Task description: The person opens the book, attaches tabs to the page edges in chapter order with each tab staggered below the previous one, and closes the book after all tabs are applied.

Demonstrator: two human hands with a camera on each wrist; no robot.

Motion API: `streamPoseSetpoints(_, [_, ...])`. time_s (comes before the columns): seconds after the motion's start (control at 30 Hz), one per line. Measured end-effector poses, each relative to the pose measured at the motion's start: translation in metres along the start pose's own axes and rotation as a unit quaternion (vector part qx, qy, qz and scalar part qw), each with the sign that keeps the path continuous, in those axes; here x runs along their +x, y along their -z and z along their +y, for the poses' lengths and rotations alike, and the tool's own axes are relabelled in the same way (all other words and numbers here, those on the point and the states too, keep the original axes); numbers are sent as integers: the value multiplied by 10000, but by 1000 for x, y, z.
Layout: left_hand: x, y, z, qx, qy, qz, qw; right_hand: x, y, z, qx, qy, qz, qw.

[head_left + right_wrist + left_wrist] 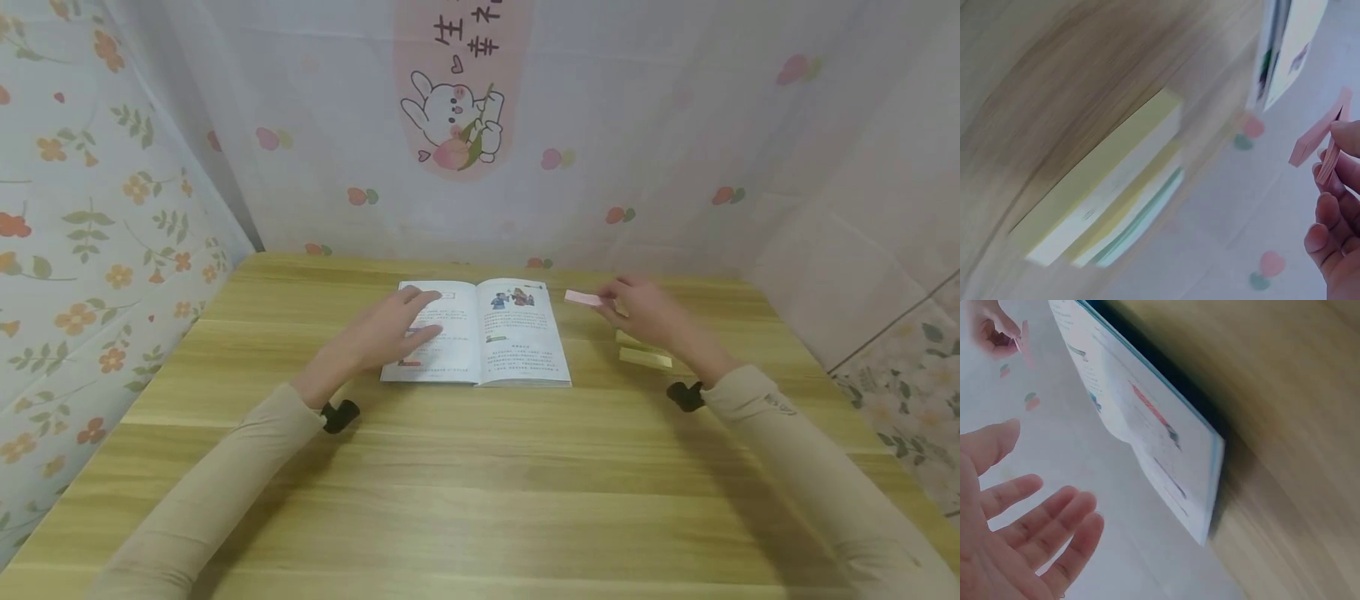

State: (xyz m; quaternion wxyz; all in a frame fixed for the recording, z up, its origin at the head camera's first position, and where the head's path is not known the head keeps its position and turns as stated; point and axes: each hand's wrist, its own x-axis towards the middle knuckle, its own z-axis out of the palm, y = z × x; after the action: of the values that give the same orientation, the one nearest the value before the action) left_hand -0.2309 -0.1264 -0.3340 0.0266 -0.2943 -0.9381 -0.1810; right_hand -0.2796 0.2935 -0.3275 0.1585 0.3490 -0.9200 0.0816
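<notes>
An open book (521, 358) lies on the wooden table, with printed text and a small coloured picture on its right page. My left hand (375, 333) hovers over the left page, fingers spread and holding nothing; the left wrist view shows its palm and loosely bent fingers (1075, 525). To the right of the book, my right hand (645, 312) pinches a pink sticky note pad (581, 297) between thumb and fingers. Up close, the pink pad (1313, 140) is parted into two sections in a V shape. Below that hand lie yellow sticky note pads (647, 359).
In the right wrist view, a pale yellow pad (1100, 172), a darker yellow one (1132, 197) and a blue-green one (1141, 219) lie side by side on the table (450, 500). A printed cloth (637, 125) hangs behind the table's far edge.
</notes>
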Motion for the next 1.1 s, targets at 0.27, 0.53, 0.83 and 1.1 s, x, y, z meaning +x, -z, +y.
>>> streamPoseSetpoints(0.27, [8, 0, 14, -84, -159, -81, 9998, 13, 0, -35, 56, 280, 85, 9996])
streamPoseSetpoints(0.53, [17, 2, 33, -339, -717, 30, 9968, 22, 3, -69, 207, 565, 195, 9980])
streamPoseSetpoints(0.83, [24, -2, 48, -170, -1069, 285, 9937, 31, 4, -98, 505, 1150, 406, 9912])
streamPoseSetpoints(1.1, [25, -9, 54, -221, -1488, 655, 9864, 34, 0, -110, 507, 1817, 890, 9780])
